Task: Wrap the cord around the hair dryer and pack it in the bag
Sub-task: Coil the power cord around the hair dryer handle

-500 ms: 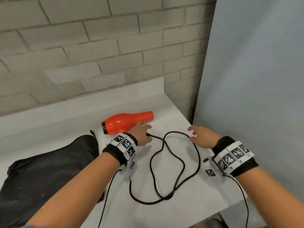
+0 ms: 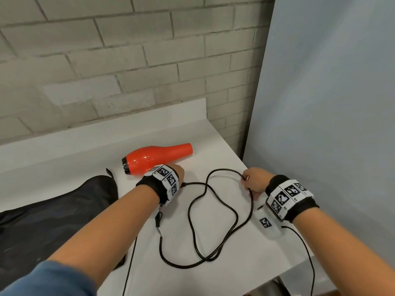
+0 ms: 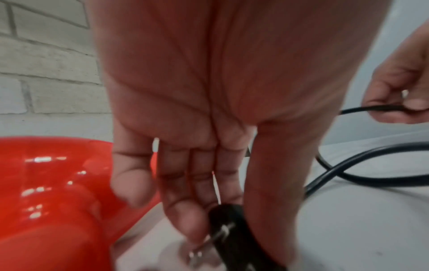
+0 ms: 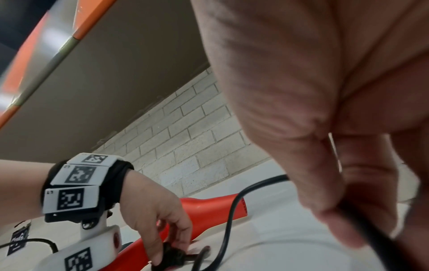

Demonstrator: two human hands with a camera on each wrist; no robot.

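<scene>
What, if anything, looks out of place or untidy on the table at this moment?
Only the cord stands out: it sprawls in loose, crossing loops over the white table, not yet wound round the red hair dryer. The left hand pinches its plug; the right hand pinches the cord. Nothing looks damaged.

The head camera looks down from above at the white table [image 2: 224, 146], while both close, somewhat blurred wrist cameras face along the fingers, sharing the cord [image 2: 222, 212] and hair dryer [image 2: 154, 159].
</scene>
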